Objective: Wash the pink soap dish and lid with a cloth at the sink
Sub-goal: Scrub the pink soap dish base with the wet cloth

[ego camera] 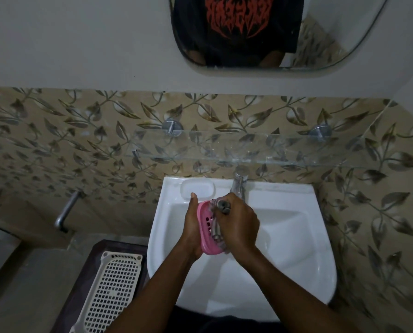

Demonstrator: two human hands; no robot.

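Over the white sink point(296, 255) my left hand point(193, 227) grips a pink soap dish point(206, 224) from its left side, thumb up along the edge. The dish is oval with small drain slots and stands tilted on its side. My right hand point(239, 224) is closed on a grey cloth point(221, 206) and presses it against the dish's right side. The cloth is bunched, partly hidden under my fingers. I cannot tell whether this pink piece is the dish or the lid.
A chrome tap point(239, 183) stands at the sink's back edge, just behind my hands. A moulded soap recess point(198, 188) sits at the back left of the sink. A glass shelf point(248, 150) hangs above. A white perforated basket point(111, 289) lies left of the sink.
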